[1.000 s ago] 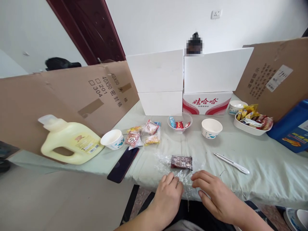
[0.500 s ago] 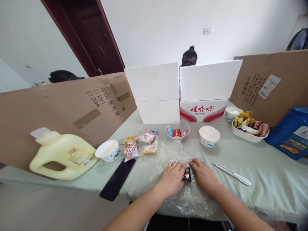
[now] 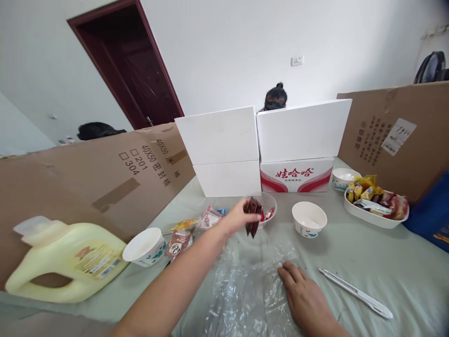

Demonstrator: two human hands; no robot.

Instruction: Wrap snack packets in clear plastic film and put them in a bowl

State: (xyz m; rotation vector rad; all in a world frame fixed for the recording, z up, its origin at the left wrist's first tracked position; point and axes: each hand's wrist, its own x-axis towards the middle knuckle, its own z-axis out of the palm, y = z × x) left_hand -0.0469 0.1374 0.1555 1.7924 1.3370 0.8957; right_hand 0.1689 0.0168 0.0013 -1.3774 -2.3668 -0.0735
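My left hand (image 3: 238, 219) is raised and closed on two small dark brown snack packets (image 3: 253, 216), their wrappers held upright side by side. It is in front of the clear plastic bowl (image 3: 270, 203), whose red-wrapped sweets it partly hides. My right hand (image 3: 305, 292) lies on the right part of a crinkled clear plastic bag (image 3: 242, 295), palm down with fingers extended. Left of my left forearm lie several bagged snacks (image 3: 180, 241), partly covered by the arm.
A white paper bowl (image 3: 309, 224) and a white utility knife (image 3: 356, 292) are on the right. Farther right is a snack tray (image 3: 377, 220). Another paper bowl (image 3: 140, 252) and a yellow jug (image 3: 70, 262) stand left. White boxes (image 3: 224, 140) line the back; a person (image 3: 276, 98) is behind them.
My left hand has lifted the brown packets from the plastic bag and carried them forward to the clear bowl. My right hand stays on the bag. The view has tilted up a little.
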